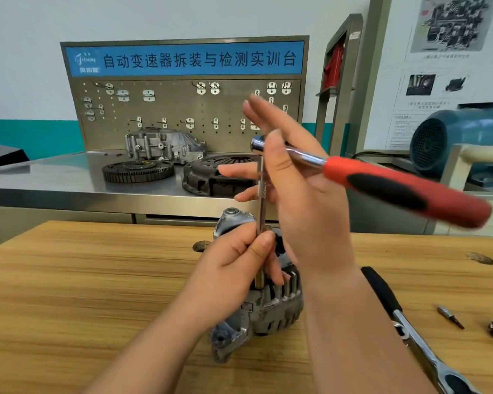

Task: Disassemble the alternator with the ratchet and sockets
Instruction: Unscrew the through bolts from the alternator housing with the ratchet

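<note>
You look to be loosening a case bolt. The grimy grey, slotted alternator stands on the bench under your left hand, which pinches the extension low. Your right hand thumb-pins the ratchet, fingers nearly straight (socket hidden). Next, keep it square and swing

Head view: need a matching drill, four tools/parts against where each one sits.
Things:
1 red-handled ratchet
2 extension bar
3 black-handled ratchet
4 flywheel

Places:
A on the steel bench
B lying on the wooden table
C upright, pinched by the left hand
D raised in the right hand

Pairs: 1-D, 2-C, 3-B, 4-A
</note>
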Demonstrator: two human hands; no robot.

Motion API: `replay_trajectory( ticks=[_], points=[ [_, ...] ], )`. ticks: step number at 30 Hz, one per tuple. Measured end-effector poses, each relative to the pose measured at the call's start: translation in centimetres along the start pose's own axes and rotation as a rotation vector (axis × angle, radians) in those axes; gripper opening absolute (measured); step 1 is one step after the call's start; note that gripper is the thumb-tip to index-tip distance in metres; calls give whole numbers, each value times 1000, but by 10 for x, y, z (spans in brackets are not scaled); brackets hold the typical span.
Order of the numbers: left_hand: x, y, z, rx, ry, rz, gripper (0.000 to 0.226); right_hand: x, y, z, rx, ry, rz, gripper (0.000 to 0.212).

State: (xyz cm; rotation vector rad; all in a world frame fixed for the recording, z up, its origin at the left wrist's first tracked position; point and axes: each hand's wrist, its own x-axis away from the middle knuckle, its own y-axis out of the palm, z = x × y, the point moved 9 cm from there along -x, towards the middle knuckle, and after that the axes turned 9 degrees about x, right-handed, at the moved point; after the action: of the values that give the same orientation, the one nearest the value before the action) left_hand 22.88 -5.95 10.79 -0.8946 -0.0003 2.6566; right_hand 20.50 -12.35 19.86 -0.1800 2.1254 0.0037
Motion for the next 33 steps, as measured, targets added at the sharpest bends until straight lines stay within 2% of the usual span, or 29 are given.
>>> replay_trajectory(
  ticks=[3,6,8,10,12,13,16,20,23,26,31,32,33],
  points=[
    [-2,-1,-1,86,-19,-21,41,1,-4,18,-218,149,36,36],
    [-3,0,0,89,-29,-35,34,3,-2,28,-207,237,56,46],
    [-3,-3,-1,37,-21,-22,26,2,-4,19,-85,155,82,32],
    [-3,-3,-3,-2,-12,6,20,0,-6,3,174,11,91,27],
    [-2,-9,-3,-33,6,78,33,-2,-5,-2,417,-73,80,30],
    [-2,-9,-4,-49,11,86,36,-2,-4,-5,411,-122,67,29],
    [-2,-4,-3,-67,-10,42,21,-2,5,-2,200,-100,-47,38],
    [1,0,0,91,-21,-5,32,2,5,25,-240,169,-5,39],
    [-1,-1,-1,61,-22,-9,31,6,8,37,-311,287,12,43],
    [-2,-3,-4,15,-18,-2,30,3,-2,19,-106,128,77,28],
    [-4,-2,-9,-70,-20,33,31,3,-3,-16,275,-201,35,28],
    [-4,-2,-8,-62,-21,31,29,2,-2,-13,273,-182,21,26],
    [-3,-2,-6,-40,-19,28,28,0,0,-6,169,-92,2,24]
  ],
)
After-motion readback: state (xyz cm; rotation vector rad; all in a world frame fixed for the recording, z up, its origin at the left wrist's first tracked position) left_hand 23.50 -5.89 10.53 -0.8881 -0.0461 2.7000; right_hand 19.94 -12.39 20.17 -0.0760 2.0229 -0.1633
